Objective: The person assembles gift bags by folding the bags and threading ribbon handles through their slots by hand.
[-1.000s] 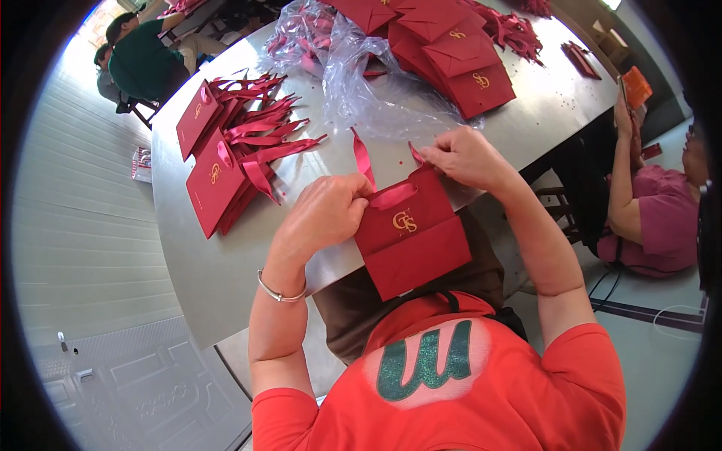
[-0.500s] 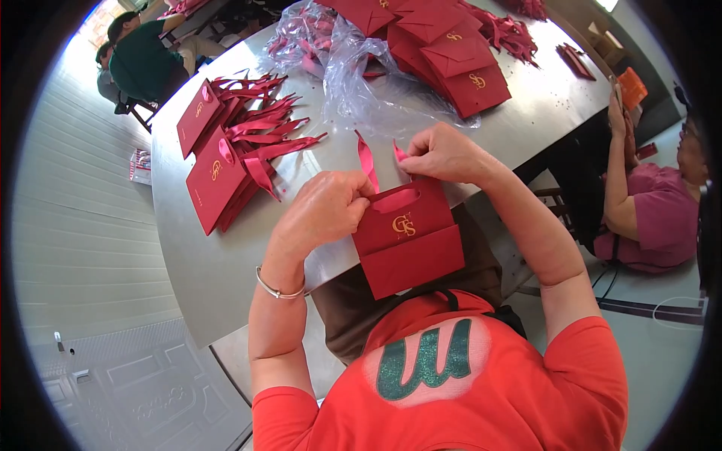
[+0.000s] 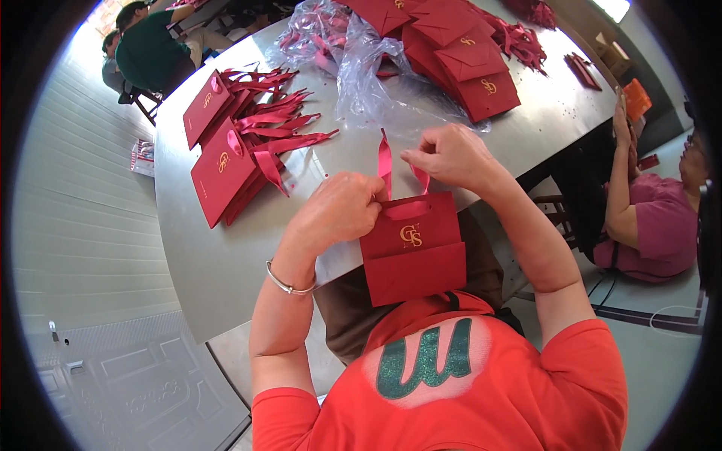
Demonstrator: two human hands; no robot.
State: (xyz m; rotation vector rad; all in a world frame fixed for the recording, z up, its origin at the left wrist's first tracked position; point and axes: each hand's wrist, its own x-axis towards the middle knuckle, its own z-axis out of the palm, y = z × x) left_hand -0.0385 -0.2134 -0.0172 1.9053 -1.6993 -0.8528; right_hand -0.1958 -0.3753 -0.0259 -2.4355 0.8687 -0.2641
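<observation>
A small dark red paper gift bag (image 3: 414, 276) with a gold emblem hangs over the table's near edge, in front of my lap. My left hand (image 3: 342, 209) is closed on its upper left corner. One pink ribbon (image 3: 385, 161) stands up from the bag's top, just beside my left fingers. At the top right, my right hand (image 3: 455, 156) is raised above the bag, its thumb and fingers pinched at the upper end of another pink ribbon length (image 3: 421, 179). A loop of ribbon also crosses the bag's front below the top edge.
A stack of red bags with ribbon handles (image 3: 226, 169) lies at the left of the metal table (image 3: 248, 286). Clear plastic wrapping (image 3: 368, 83) and a pile of red bags (image 3: 466, 56) occupy the far side. A person in pink (image 3: 654, 225) sits at the right.
My right hand has lifted slightly, and more ribbon now shows between it and the bag. My left hand keeps its hold on the bag's corner. The view has shifted a little.
</observation>
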